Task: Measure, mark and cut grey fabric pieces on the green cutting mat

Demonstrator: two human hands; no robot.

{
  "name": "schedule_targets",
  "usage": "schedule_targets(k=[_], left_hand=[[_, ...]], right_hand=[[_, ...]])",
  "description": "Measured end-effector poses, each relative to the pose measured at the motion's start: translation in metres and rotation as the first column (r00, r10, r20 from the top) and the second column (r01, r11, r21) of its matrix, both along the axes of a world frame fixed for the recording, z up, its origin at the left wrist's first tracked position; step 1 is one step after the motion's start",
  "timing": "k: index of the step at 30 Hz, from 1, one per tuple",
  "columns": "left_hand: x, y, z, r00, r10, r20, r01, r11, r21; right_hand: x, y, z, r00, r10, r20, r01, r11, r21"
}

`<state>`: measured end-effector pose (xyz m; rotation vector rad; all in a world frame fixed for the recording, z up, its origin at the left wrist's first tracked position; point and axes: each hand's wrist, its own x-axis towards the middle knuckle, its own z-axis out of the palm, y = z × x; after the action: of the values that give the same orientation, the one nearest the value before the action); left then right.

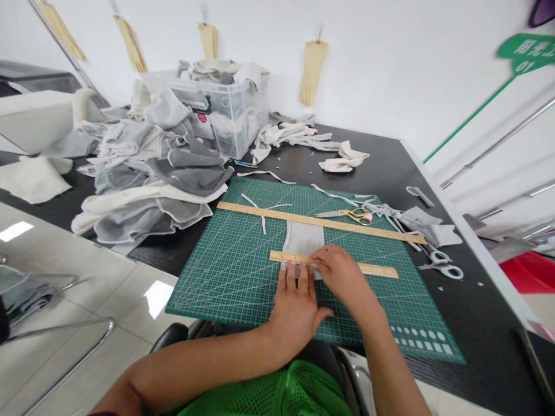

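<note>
A piece of grey fabric (306, 234) lies on the green cutting mat (229, 277), with a short wooden ruler (379, 271) laid across it. My left hand (297, 306) rests flat with fingers stretched out, its fingertips at the ruler's near edge and on the fabric. Beside it, my right hand (340, 271) is closed, fingers bent and tips pressed together at the ruler over the fabric. Whether anything is pinched in those fingers is hidden. Beyond the hands, a long wooden ruler (255, 213) crosses the mat at the fabric's far edge.
Gold-handled scissors (358, 216) lie behind the long ruler; white-handled scissors (448, 270) lie off the mat's right edge. Fabric strips (263, 219) are scattered about. A heap of grey cloths (173, 173) and a clear plastic bin (236, 124) stand at the back left.
</note>
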<state>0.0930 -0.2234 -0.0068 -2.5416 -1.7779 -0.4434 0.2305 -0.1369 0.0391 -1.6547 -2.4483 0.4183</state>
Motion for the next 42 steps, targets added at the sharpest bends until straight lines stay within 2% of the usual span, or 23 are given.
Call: schedule_targets(k=[8,15,23,31,42], left_hand=[[0.001,-0.001,0.001,0.998,0.003,-0.055,0.001,0.997,0.076],[0.001,-0.002,0.006,0.998,-0.004,-0.058,0.008,0.998,0.062],[0.0,-0.003,0.002,0.998,-0.008,-0.07,0.014,0.997,0.082],[0.0,-0.001,0.009,0.996,-0.012,-0.084,0.018,0.997,0.079],[0.0,-0.002,0.003,0.996,0.022,-0.082,-0.016,0.998,0.068]], right_hand=[[0.002,-0.001,0.003,1.0,0.02,-0.016,-0.019,1.0,0.017],[0.002,-0.003,0.003,0.999,0.037,-0.005,-0.037,0.999,0.018],[-0.002,-0.005,0.002,0.998,0.062,-0.011,-0.062,0.998,0.026],[-0.009,-0.007,0.002,0.998,0.057,-0.006,-0.057,0.998,0.011],[-0.007,-0.003,-0.004,0.998,0.035,-0.05,-0.036,0.999,-0.026]])
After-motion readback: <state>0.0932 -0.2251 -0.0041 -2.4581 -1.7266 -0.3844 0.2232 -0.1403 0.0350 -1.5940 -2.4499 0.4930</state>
